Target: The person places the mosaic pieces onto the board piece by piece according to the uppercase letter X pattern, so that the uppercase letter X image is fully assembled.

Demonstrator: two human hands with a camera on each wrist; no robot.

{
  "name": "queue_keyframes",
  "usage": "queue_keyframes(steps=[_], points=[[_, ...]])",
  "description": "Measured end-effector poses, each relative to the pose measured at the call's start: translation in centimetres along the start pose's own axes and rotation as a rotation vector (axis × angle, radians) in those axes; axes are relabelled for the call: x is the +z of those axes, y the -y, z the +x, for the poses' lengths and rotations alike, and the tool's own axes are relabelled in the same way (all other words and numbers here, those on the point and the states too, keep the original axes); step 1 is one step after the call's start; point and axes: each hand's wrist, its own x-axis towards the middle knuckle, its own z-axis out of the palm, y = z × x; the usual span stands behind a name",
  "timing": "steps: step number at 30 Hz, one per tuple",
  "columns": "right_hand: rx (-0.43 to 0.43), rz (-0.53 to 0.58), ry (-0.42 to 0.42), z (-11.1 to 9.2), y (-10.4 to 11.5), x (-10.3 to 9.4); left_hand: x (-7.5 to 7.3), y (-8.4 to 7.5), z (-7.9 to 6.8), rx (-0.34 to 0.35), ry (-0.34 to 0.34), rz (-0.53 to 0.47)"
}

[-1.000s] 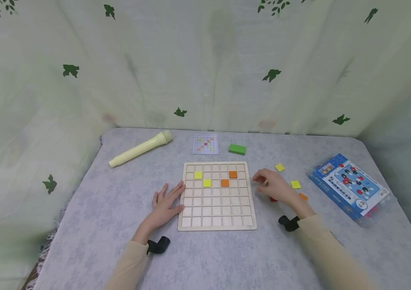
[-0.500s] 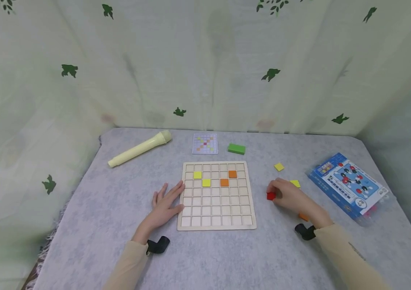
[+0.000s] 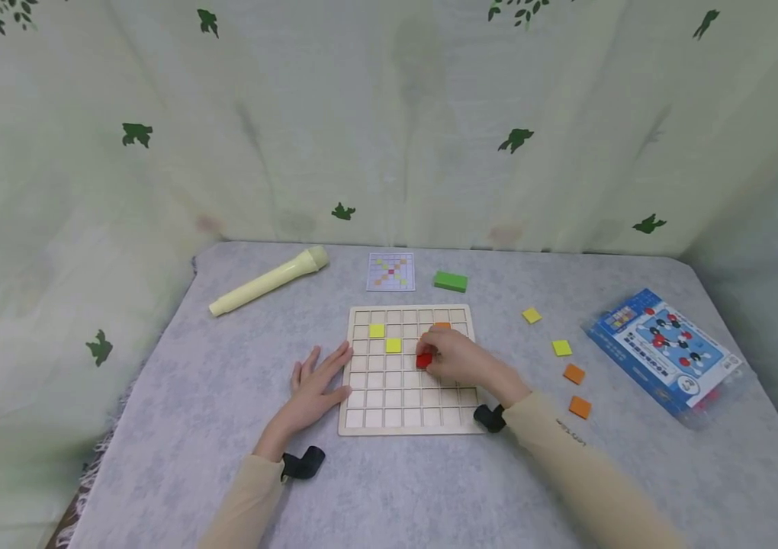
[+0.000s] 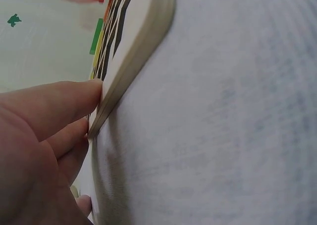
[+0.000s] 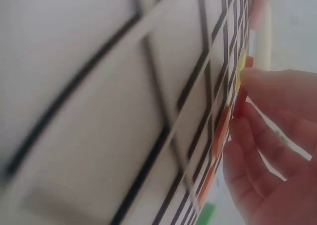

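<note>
A wooden grid board lies in front of the person, with two yellow tiles in its upper left squares. Orange shows on the board beside the right fingers, and in the right wrist view two orange tiles sit in squares. Between thumb and fingers my right hand pinches a red square tile over the middle of the board. My left hand rests beside the board, its spread fingers touching the left edge; the left wrist view shows the thumb against that edge.
Loose yellow tiles and orange tiles lie right of the board. Farther right is a blue box. Behind the board are a pattern card and a green block. A pale yellow microphone-shaped stick lies at back left.
My right hand went right to the loose tiles, took hold of the red tile, and carried it left over the board. The left hand has stayed in place.
</note>
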Motion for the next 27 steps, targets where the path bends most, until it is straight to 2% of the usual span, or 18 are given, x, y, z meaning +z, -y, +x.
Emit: queue_keyframes(steps=[3, 6, 10, 13, 19, 27], points=[[-0.029, -0.064, 0.005, 1.2, 0.7, 0.7, 0.1, 0.1, 0.1, 0.004, 0.001, 0.003], [-0.031, -0.083, 0.014, 1.9, 1.1, 1.2, 0.2, 0.1, 0.2, 0.006, 0.001, -0.003], [0.001, -0.051, 0.020, 2.0, 1.3, 1.4, 0.2, 0.0, 0.2, 0.006, -0.004, -0.007], [0.041, -0.007, -0.008, 1.4, 0.9, 1.1, 0.2, 0.0, 0.3, 0.010, -0.003, -0.004], [0.104, 0.092, -0.131, -2.3, -1.8, -1.2, 0.3, 0.0, 0.4, 0.021, 0.001, 0.000], [0.235, 0.051, -0.269, -9.6, -8.5, -4.8, 0.1, -0.1, 0.0, 0.011, -0.009, 0.006]])
